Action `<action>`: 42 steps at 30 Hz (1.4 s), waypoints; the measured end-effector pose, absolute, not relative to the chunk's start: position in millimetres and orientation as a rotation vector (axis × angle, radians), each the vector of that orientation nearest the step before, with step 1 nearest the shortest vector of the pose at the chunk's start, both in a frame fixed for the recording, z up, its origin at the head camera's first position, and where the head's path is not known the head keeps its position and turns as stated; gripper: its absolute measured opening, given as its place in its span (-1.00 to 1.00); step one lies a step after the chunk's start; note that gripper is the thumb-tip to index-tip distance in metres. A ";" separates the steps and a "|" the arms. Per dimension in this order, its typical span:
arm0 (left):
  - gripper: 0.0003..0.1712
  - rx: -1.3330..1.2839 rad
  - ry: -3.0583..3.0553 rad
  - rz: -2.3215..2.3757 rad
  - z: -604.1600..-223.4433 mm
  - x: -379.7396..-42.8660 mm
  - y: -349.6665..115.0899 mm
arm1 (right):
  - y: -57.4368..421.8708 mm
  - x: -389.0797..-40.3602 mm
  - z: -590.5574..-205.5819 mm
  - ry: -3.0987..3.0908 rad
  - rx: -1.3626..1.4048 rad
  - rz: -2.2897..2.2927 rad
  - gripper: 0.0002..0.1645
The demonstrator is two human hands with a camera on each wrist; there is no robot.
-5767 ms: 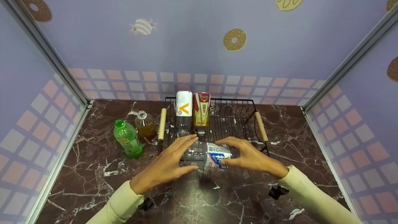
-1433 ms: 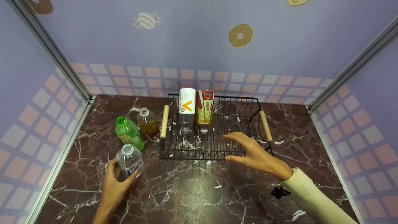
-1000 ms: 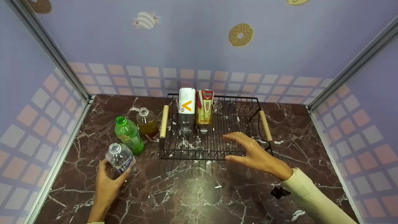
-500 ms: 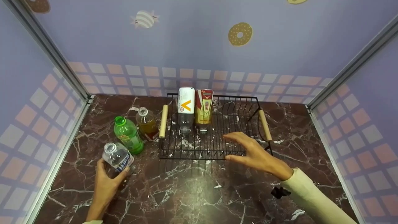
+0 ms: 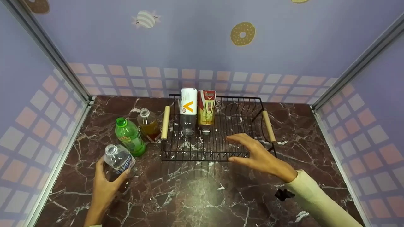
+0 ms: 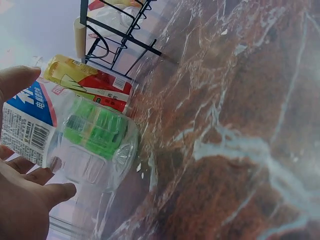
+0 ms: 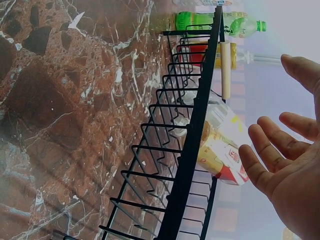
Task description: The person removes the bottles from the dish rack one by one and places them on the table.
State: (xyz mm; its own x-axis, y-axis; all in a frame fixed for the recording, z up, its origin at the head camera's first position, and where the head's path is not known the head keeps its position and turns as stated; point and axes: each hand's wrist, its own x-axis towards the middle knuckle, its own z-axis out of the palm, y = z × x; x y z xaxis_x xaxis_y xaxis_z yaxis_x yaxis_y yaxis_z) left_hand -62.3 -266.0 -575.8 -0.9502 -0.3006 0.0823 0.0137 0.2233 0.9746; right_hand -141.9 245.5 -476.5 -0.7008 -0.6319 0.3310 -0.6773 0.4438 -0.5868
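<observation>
A clear plastic bottle (image 5: pixel 118 159) with a blue-and-white label and no visible cap stands on the marbled table at the left. My left hand (image 5: pixel 105 186) is around its near side, thumb at the label and fingers loosely spread on the other side. In the left wrist view, the bottle (image 6: pixel 75 125) has relaxed fingers (image 6: pixel 62 194) beside it. My right hand (image 5: pixel 257 154) hovers by the wire rack's (image 5: pixel 221 160) front right, holding nothing. In the right wrist view its fingers (image 7: pixel 255 165) are relaxed and apart from the rack.
A green bottle (image 5: pixel 129 138) and an amber-liquid bottle (image 5: pixel 149 126) stand left of the rack. In the rack, a white-labelled bottle (image 5: pixel 188 102) and a red-and-gold bottle (image 5: pixel 206 108) lie neck toward me. Wooden handles (image 5: pixel 165 123) flank the rack; patterned walls enclose the table.
The clear bottle, earlier on its side between both hands before the rack, was carried left and stood upright beside the green bottle. Lately my left hand shifted slightly left; the right stays still.
</observation>
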 end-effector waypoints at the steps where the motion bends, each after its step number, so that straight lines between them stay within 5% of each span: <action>1: 0.12 0.270 -2.229 -1.810 -574.8 -62.0 -266.4 | 245.8 -141.8 -476.8 -2.616 1.186 1.110 -0.17; 12: 0.12 0.183 -2.181 -1.716 -542.6 -52.4 -270.5 | 246.8 -140.6 -482.3 -2.582 1.212 1.121 -0.18; 33: 0.24 -0.403 -2.181 -1.082 -479.4 -58.3 -234.7 | 251.8 -136.2 -485.5 -2.650 1.168 1.114 -0.16; 42: 0.10 -0.607 -2.131 -1.073 -470.2 -69.5 -200.2 | 252.5 -144.0 -485.8 -2.620 1.146 1.141 -0.17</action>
